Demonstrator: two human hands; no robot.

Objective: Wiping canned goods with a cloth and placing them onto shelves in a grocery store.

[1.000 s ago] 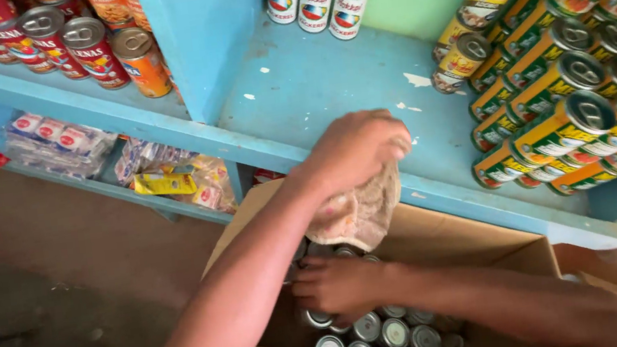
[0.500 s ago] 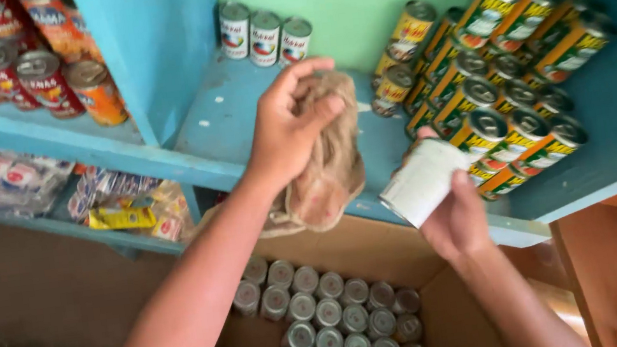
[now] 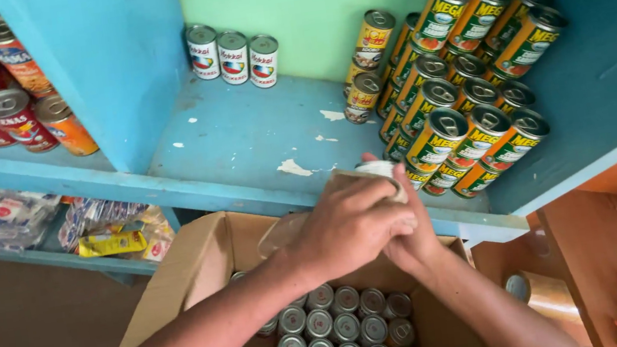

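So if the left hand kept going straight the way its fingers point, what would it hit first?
Probably the stack of yellow-and-green cans lying on their sides on the blue shelf. The left hand, wrapped over a can with the right hand, points up-right toward them; depth is unclear.

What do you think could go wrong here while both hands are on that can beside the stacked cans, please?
The left hand and right hand work on the can right beside the stacked cans, lying on their sides; a bump might roll them off the shelf edge. A dropped can might dent those in the cardboard box.
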